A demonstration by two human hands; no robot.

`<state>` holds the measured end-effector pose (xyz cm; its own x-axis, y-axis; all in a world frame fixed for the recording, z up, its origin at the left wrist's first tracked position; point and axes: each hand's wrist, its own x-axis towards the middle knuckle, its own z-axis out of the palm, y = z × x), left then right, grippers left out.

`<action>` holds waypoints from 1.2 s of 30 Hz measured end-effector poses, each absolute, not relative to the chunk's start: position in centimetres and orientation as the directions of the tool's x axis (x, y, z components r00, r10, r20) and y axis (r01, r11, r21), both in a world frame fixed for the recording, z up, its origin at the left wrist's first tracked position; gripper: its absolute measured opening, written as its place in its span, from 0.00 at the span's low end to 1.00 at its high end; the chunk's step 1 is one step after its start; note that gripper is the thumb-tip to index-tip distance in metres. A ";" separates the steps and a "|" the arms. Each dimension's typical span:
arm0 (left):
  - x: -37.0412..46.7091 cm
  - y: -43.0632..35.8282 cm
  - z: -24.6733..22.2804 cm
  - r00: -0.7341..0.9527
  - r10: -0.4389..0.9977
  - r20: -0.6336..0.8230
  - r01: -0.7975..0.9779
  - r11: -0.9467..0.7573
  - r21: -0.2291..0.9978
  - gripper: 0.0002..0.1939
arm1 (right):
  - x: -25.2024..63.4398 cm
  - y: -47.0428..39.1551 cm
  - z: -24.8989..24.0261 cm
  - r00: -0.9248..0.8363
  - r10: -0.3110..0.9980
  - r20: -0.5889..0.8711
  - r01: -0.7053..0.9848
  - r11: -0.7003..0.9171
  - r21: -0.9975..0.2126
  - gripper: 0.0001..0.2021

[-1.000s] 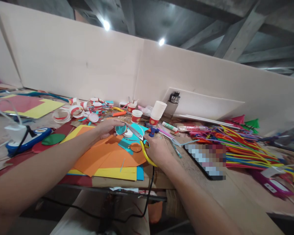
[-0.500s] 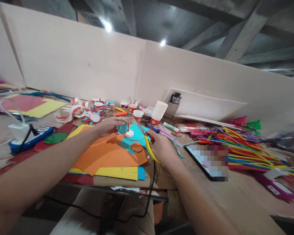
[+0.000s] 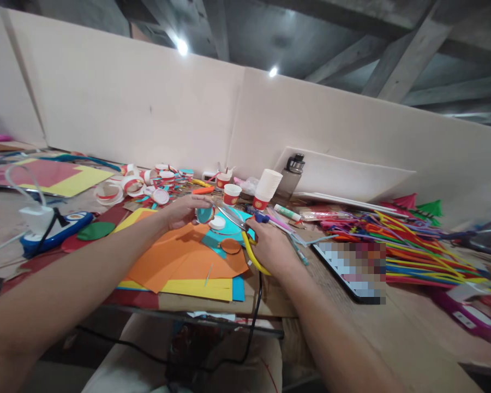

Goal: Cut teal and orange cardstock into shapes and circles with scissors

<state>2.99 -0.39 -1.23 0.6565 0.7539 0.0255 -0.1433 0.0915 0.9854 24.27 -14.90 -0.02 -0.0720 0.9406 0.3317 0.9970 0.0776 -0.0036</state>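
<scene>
My left hand (image 3: 184,212) is closed on a small cup piece with a blue round face (image 3: 205,215), held above the coloured paper. In my right hand (image 3: 265,240) are scissors with yellow handles (image 3: 251,254); their blades (image 3: 230,215) point left, with the tips close to the cup piece. Beneath the hands lie blue paper (image 3: 237,218), orange sheets (image 3: 163,256) and yellow sheets (image 3: 213,288). A white disc (image 3: 217,223) rests on the blue paper, and an orange round piece (image 3: 231,246) sits nearer to me.
Cut cup pieces (image 3: 133,185) are piled at the back left. Stacked paper cups (image 3: 267,188) and a bottle (image 3: 290,177) stand behind my right hand. On the right are a phone (image 3: 352,273) and pipe cleaners (image 3: 417,256); a blue power strip (image 3: 57,232) lies left.
The scissors have moved a little left, their tips now nearer the cup piece in my left hand. The whole view has shifted slightly.
</scene>
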 end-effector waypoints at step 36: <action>3.3 -0.7 -1.0 0.642 0.731 0.231 -0.145 -0.180 0.973 0.13 | 23.6 -14.5 -1.6 -0.023 0.950 0.313 0.842 0.187 -0.506 0.15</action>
